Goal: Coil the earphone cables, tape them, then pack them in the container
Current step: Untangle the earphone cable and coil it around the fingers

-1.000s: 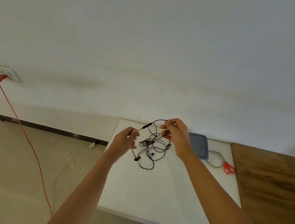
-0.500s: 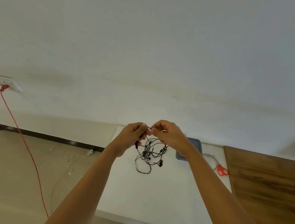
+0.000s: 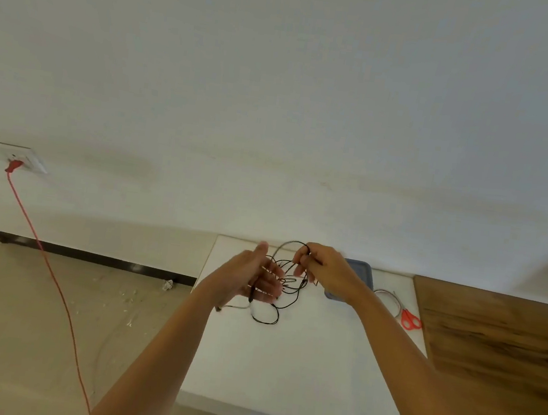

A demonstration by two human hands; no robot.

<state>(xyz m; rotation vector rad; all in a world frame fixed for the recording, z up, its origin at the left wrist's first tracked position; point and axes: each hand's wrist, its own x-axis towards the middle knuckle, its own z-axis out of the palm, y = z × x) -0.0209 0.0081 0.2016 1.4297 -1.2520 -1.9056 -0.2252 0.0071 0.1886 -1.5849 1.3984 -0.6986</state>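
Above table [image 3: 298, 365], right hand [image 3: 330, 271] pinches cable [image 3: 283, 306]; seemingly draping left hand [image 3: 253, 277].

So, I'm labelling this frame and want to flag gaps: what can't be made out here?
Head view only.
- Container: mostly behind the right hand; contents unseen.
- Earphone cable: thin and tangled; buds and plug unclear near the blurred left hand.
- Ring by the scissors: too small to tell if tape.

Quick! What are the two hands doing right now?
Left hand: open, fingers straight, earphone cable draped across them.
Right hand: closed, pinching the earphone cable.
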